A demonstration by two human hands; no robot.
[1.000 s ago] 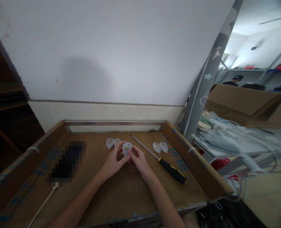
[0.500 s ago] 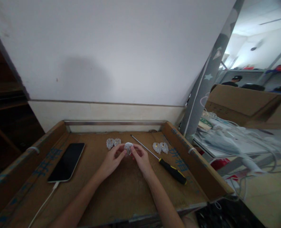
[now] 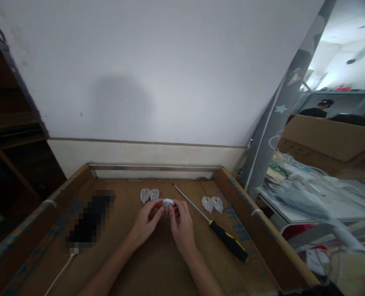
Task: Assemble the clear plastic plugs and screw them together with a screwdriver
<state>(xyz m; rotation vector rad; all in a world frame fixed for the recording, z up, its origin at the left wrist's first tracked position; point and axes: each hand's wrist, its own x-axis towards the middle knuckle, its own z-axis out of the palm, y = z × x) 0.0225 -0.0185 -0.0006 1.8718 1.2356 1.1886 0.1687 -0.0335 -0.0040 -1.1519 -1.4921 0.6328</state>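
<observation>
Between my two hands, over the middle of the cardboard-lined tray, is a small clear plastic electrical plug [image 3: 168, 203] with a white rounded top. My left hand [image 3: 147, 221] pinches its left side with thumb and fingers. From the right, my right hand [image 3: 183, 226] grips it too, its thumb against the near face. Fingers hide most of the lower part. Just behind my left hand lie two clear plug pieces with brass-coloured metal inside [image 3: 149, 195]. A similar pair of clear pieces [image 3: 212, 204] lies farther right. A screwdriver [image 3: 229, 241] with a black-and-yellow handle rests beside my right hand, its shaft pointing away.
On the left, a blurred-out dark phone [image 3: 91, 222] has a white cable [image 3: 59, 273] attached. Raised cardboard sides [image 3: 262, 230] border the work surface. Beyond the right side stand a cluttered white table [image 3: 333, 189], a large cardboard box [image 3: 327, 135] and, farther back, a person [image 3: 316, 110].
The camera view has shifted, so the tray sits slightly lower and farther right. Both hands still hold the plug, its white top now seen more edge-on.
</observation>
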